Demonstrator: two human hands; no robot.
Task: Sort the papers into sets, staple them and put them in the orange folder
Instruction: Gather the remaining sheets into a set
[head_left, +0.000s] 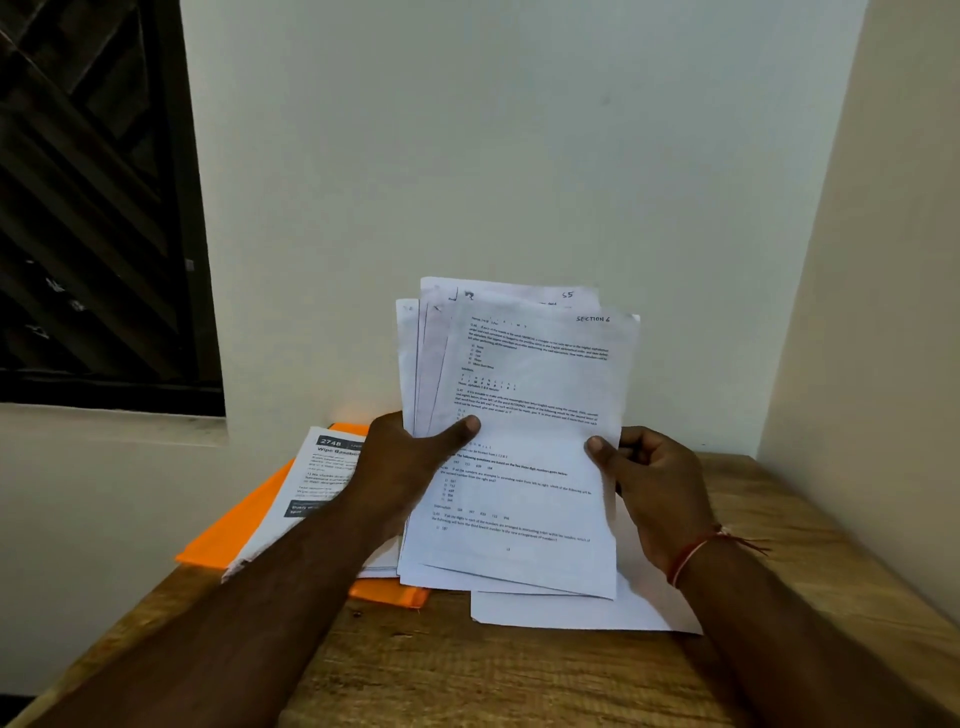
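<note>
I hold a fanned bundle of several printed papers (524, 415) upright above the table. The front sheet is marked "SECTION 6" at its top right. My left hand (410, 462) grips the bundle's left edge, thumb across the front. My right hand (649, 478) pinches the front sheet's right edge. Under and behind my left forearm lies the orange folder (244, 525) flat on the table, with a printed sheet headed "2748" (317, 478) on top of it. Another white sheet (571, 610) lies flat below the held bundle. No stapler is visible.
The wooden table (467, 670) sits in a corner, walls behind (467, 156) and to the right. A dark window with a grille (93, 208) is at the left above a sill. The folder's left corner overhangs the table's left edge.
</note>
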